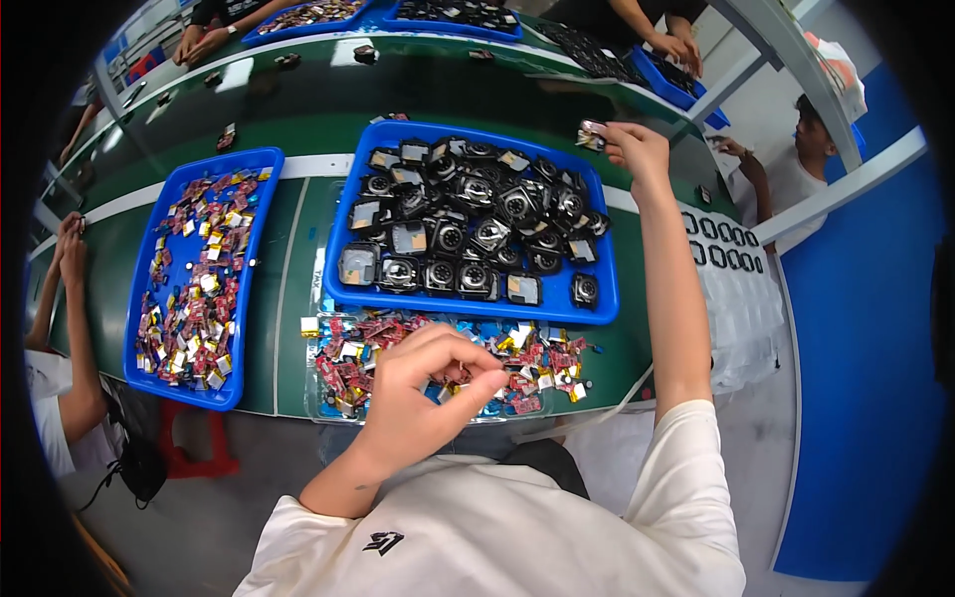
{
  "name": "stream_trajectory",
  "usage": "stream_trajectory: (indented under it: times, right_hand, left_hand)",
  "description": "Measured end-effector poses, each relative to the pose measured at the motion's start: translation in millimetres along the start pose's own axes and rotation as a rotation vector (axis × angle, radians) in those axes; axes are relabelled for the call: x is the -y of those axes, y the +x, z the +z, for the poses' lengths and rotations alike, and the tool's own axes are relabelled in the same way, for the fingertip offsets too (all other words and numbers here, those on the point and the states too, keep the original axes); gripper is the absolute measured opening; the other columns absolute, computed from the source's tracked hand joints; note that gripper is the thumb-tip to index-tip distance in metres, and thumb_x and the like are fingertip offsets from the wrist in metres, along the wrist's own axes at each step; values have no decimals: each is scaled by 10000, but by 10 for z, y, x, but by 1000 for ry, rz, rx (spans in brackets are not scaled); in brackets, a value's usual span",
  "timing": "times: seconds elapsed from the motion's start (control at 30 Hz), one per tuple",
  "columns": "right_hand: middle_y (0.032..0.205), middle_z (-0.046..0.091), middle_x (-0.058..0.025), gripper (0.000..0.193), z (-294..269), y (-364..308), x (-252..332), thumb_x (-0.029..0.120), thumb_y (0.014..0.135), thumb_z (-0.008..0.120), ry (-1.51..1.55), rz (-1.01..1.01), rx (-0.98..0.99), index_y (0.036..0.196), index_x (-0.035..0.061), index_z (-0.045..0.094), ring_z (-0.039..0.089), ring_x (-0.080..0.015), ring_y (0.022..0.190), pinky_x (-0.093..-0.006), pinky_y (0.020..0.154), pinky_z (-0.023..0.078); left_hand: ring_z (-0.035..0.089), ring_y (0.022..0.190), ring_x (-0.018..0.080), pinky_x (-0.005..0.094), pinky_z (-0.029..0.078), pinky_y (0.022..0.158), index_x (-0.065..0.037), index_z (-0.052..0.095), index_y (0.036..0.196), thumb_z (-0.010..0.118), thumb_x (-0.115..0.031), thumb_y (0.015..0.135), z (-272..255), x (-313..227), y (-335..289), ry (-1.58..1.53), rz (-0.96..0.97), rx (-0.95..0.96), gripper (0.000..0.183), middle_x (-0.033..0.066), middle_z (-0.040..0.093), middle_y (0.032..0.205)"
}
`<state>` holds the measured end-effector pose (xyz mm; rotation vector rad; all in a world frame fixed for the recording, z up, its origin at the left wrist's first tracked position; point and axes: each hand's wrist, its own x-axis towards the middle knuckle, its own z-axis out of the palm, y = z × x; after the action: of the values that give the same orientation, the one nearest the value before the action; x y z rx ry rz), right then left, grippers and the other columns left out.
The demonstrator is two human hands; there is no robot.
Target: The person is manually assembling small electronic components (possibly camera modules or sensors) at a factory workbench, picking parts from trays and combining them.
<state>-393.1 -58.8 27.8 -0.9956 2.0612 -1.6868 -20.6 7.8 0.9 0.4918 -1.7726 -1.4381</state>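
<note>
My right hand (638, 151) is stretched out over the green belt past the far right corner of a blue tray. Its fingers pinch a small electronic part (592, 135), dark with silvery and yellowish bits. My left hand (423, 383) is curled above a clear plastic tray (316, 403) heaped with small red circuit boards (343, 373) joined to silver-and-yellow battery cells. Its thumb and fingers come close together; whatever they may hold is hidden. Between my arms, the blue tray (468, 306) is piled with black watch-like cases (489, 235), some round-lensed side up.
At left stands a second blue tray (264, 164) of red boards and cells. Single parts (365, 54) lie along the green belt (428, 85). Black oval frames (723, 242) sit at right beside a white metal post (836, 184). Other people's hands (676, 45) work around the belt.
</note>
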Motion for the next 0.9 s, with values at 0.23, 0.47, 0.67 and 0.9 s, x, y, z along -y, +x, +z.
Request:
stream_trajectory:
  times: [0.23, 0.47, 0.67, 0.9]
  right_hand:
    - [727, 653, -71, 110, 33, 642, -951, 49, 756, 719, -18, 410, -87, 817, -34, 682, 596, -130, 547, -231, 519, 515]
    - [875, 697, -76, 270, -44, 138, -345, 195, 800, 700, -388, -153, 62, 1004, 19, 702, 644, -122, 804, -257, 730, 500]
    - [836, 675, -55, 189, 54, -1723, 758, 126, 816, 694, -82, -359, 694, 955, -2, 699, 606, -107, 732, -232, 655, 475]
    - [771, 657, -68, 90, 80, -2421, 412, 26, 815, 675, 265, -171, 680, 891, -12, 706, 573, -80, 611, -199, 521, 434]
  left_hand:
    - [535, 757, 201, 304, 431, 646, -84, 687, 714, 805, -122, 658, -72, -73, -32, 302, 321, 64, 136, 7, 604, 755]
    - [528, 757, 201, 316, 435, 609, -100, 662, 680, 811, -232, 651, 5, 32, -1, 358, 483, 157, 201, -16, 571, 789]
    - [551, 789, 207, 328, 420, 590, -105, 577, 619, 812, -262, 626, 69, 76, 4, 317, 601, 199, 282, -10, 567, 792]
    - [547, 782, 204, 311, 394, 585, -122, 603, 641, 801, -256, 628, 156, 79, -34, 275, 631, 309, 239, -23, 566, 802]
